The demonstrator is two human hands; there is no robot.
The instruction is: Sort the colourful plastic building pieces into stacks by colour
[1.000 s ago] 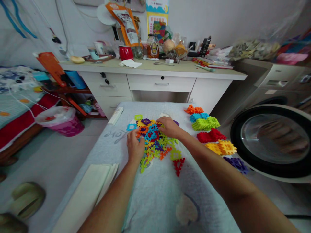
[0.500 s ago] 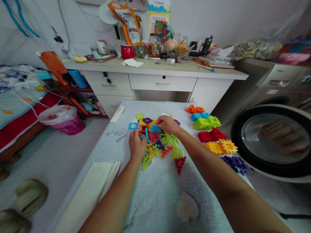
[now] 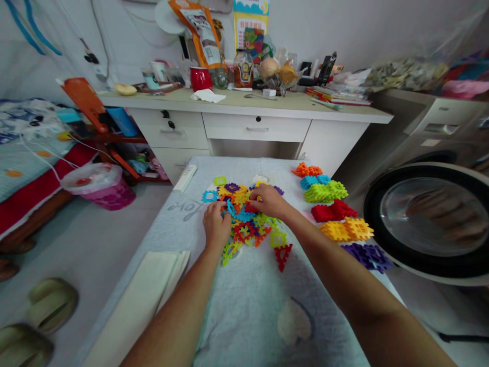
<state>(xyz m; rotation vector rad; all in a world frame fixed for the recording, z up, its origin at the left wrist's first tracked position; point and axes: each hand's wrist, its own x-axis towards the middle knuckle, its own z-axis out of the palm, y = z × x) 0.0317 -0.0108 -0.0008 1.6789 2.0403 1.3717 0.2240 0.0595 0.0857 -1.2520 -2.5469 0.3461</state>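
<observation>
A heap of colourful interlocking plastic pieces (image 3: 244, 233) lies on the cloth-covered table, with both my hands in it. At the heap's left side, my left hand (image 3: 216, 224) has its fingers closed on a blue interlocking piece (image 3: 231, 208), partly hidden by the fingers. My right hand (image 3: 270, 200) reaches in from the right, its fingertips pinching at a red interlocking piece (image 3: 250, 207). Between the hands, more blue shows on top of the heap. A red triangular piece (image 3: 282, 256) sits at the near edge of the heap.
Along the table's right edge run colour-sorted stacks: orange (image 3: 306, 169), blue (image 3: 314, 182), green (image 3: 326, 191), red (image 3: 334, 210), yellow (image 3: 347, 230) and purple (image 3: 367, 257). A white box (image 3: 185, 178) lies far left; a folded pale cloth (image 3: 147, 285) lies near left. Drawers (image 3: 256, 127) stand behind.
My right hand has shifted slightly right, and its fingertips are now at a red piece instead of a blue one. Blue now lies lower, between the hands. My left hand has barely moved.
</observation>
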